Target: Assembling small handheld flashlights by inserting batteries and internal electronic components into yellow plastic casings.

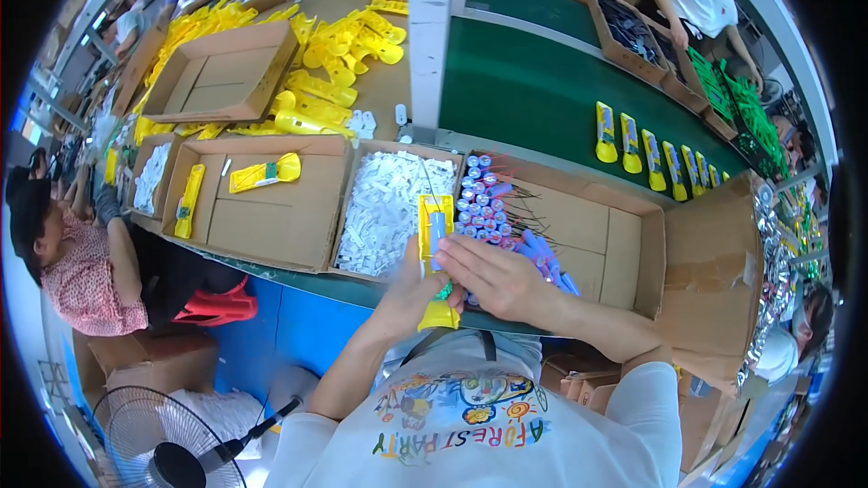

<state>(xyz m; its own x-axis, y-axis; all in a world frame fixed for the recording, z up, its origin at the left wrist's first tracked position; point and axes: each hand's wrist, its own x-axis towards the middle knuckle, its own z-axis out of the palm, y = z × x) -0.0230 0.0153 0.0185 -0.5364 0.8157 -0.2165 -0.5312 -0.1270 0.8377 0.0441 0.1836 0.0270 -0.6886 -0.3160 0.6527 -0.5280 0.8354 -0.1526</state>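
Note:
In front of my chest, my left hand [409,287] is wrapped round a long yellow plastic housing [439,315] from its left side. A blue cylindrical battery cell [438,225] lies lengthwise in the upper part of this housing. Over its lower end, my right hand [493,278] presses with fingers held together, covering part of the housing. A small green part [445,291] shows between the hands. Just beyond them stands a box of small white plastic pieces [393,208]. To its right, a carton holds several blue battery cells [484,201] with thin wires.
A shallow carton [258,248] at left holds two yellow housings. Behind it are an open box [212,72] and a heap of yellow housings [348,45]. A green conveyor belt [524,81] carries a row of filled housings. Co-workers sit around; a fan [176,461] stands lower left.

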